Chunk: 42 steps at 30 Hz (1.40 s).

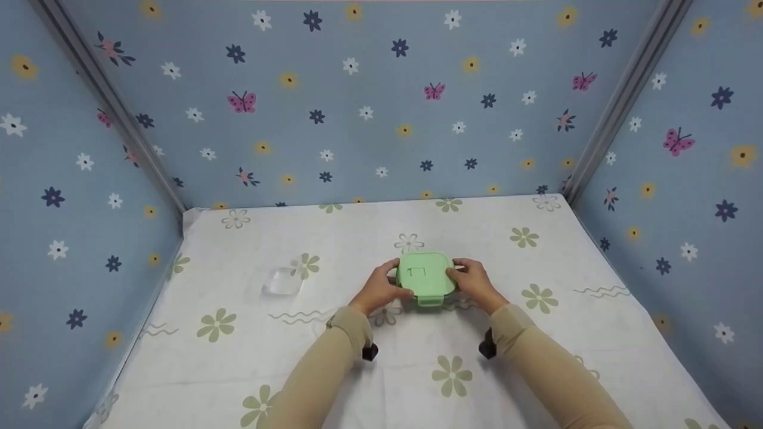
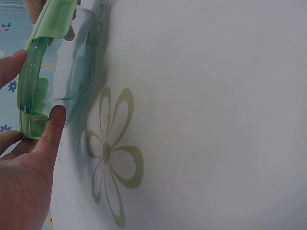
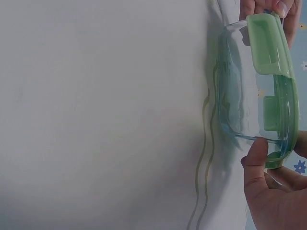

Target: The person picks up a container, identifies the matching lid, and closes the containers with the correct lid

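A glass food container with a light green clip-on lid is held level between both hands, low over the cloth; I cannot tell whether its base touches. My left hand grips the left side, thumb at the lid's front left corner and a finger against the glass below. On the right side, my right hand holds the box with its thumb on top of the lid. The front clip lies down over the rim. Side clips are partly hidden by the fingers.
A clear, see-through box-like piece sits on the cloth to the left. The white flowered cloth covers the table. Blue patterned walls enclose the back and both sides.
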{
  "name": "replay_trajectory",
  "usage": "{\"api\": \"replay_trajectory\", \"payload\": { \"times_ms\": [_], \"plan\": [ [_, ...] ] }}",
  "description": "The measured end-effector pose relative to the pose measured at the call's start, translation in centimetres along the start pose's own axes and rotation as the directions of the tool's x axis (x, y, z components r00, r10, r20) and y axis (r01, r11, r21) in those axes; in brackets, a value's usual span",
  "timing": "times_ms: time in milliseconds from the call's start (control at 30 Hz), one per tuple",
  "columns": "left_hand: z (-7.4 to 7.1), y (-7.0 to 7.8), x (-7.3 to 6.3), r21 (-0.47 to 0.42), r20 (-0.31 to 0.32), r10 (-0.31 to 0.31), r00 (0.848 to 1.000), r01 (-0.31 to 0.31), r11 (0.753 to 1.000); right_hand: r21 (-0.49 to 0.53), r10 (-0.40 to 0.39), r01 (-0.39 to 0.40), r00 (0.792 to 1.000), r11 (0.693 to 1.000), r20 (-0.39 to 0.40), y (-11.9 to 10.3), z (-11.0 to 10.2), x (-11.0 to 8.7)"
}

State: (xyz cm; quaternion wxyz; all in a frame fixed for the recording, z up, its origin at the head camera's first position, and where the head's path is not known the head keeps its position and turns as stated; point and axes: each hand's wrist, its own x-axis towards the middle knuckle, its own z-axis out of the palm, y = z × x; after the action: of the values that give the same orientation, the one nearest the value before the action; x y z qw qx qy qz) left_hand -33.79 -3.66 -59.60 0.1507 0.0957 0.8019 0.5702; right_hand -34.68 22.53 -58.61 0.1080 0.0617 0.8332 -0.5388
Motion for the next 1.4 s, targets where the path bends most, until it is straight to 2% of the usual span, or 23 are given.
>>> {"api": "replay_trajectory", "payload": {
  "times_ms": [300, 633, 867, 1100, 1400],
  "plan": [
    [-0.1, -0.2, -0.3, -0.03, 0.009, -0.003, 1.0, 0.004, 1.0, -0.043, 0.007, -0.006, 1.0, 0.999, 0.009, 0.2, 0.0, 0.0],
    [-0.6, -0.2, -0.8, -0.061, -0.013, -0.026, 1.0, 0.025, 0.998, -0.025, 0.019, -0.019, 1.0, 0.999, -0.006, 0.2, -0.2, 0.0],
    [-1.3, 0.4, -1.4, -0.046, -0.021, -0.029, 0.999, 0.028, 0.999, -0.009, 0.013, -0.013, 1.0, 1.0, -0.006, 0.3, -0.3, -0.1],
    [-2.0, 0.4, -1.6, -0.016, -0.008, 0.005, 1.0, -0.005, 1.0, -0.014, 0.004, -0.004, 1.0, 1.0, -0.006, 0.2, -0.3, -0.1],
    [-3.1, 0.6, -2.6, 0.028, -0.012, 0.023, 1.0, -0.022, 0.999, -0.02, -0.001, 0.001, 1.0, 1.0, -0.003, 0.2, -0.1, 0.0]
  ]
}}
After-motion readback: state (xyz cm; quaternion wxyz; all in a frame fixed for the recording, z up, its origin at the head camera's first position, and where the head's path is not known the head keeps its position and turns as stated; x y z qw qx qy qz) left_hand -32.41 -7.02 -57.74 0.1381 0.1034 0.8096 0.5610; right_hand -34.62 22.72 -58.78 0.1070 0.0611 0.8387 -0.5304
